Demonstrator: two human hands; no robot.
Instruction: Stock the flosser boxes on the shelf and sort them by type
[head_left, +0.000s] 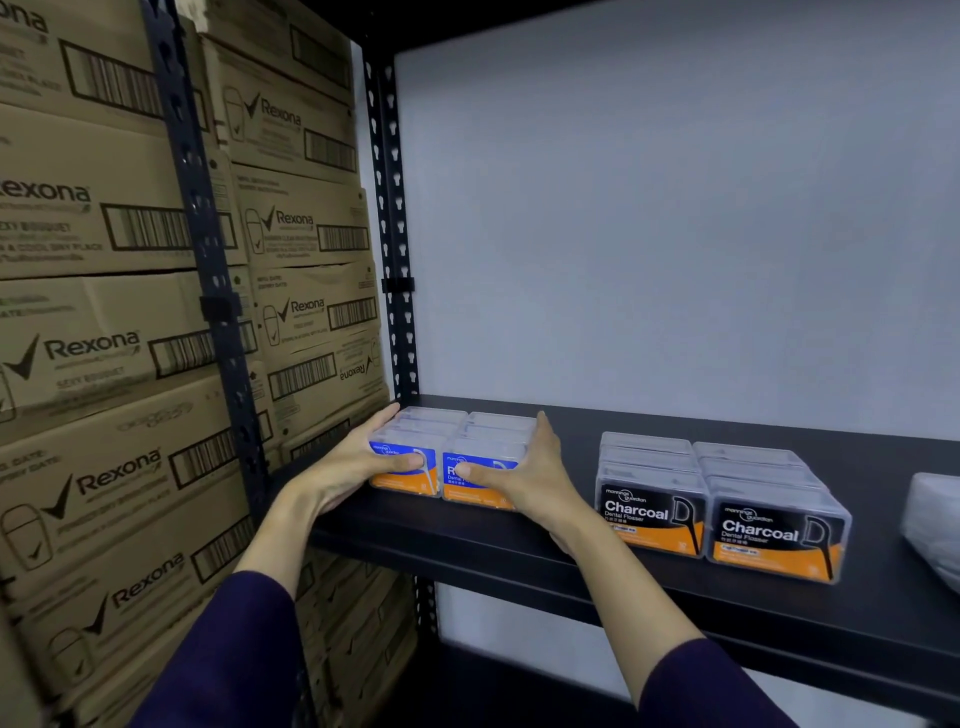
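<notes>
Black metal shelf board (649, 571), lower half of the frame, running from centre left to the right edge, backed by a pale grey wall.

Item 1: group of clear plastic flosser boxes with blue-and-orange labels (447, 457), two columns side by side, several deep, at the shelf's left end, centre left of the frame. Left hand (358, 462) is pressed against the group's left side, thumb across the front label; right hand (524, 478) is pressed against its right side, thumb on the front of the right column. Both hands clasp the group between them; the boxes rest on the shelf.

Item 2: group of clear plastic flosser boxes with black-and-orange "Charcoal" labels (722, 509), two columns, lower right of centre, well apart from Item 1, untouched.

Item 3: translucent plastic bag (935, 525), right edge, partly cut off.

Item 4: stacked brown "Rexona" cardboard cartons (104, 338), left of frame, behind a perforated black upright (208, 249).

Dark purple sleeves (228, 660) along the bottom edge.
</notes>
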